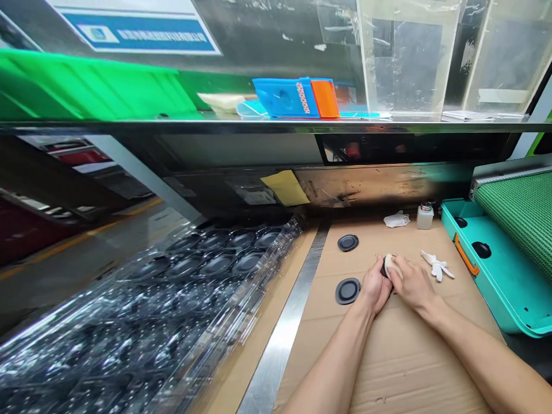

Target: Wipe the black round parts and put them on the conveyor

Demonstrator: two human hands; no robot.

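My left hand [374,286] and my right hand [411,283] meet over the cardboard sheet [388,356]. The left hand's fingers are curled round a small dark round part [383,268], mostly hidden. My right hand is closed on a pale cloth pad [390,263] pressed against that part. Two more dark round discs lie on the cardboard: one [347,290] just left of my left hand, another [347,242] farther back.
Clear plastic trays [181,287] holding several dark discs fill the left. A teal bin [495,276] with dark parts stands at the right beside a green belt [521,213]. A small white bottle [425,217], a crumpled wipe [397,219] and a white glove [437,266] lie behind.
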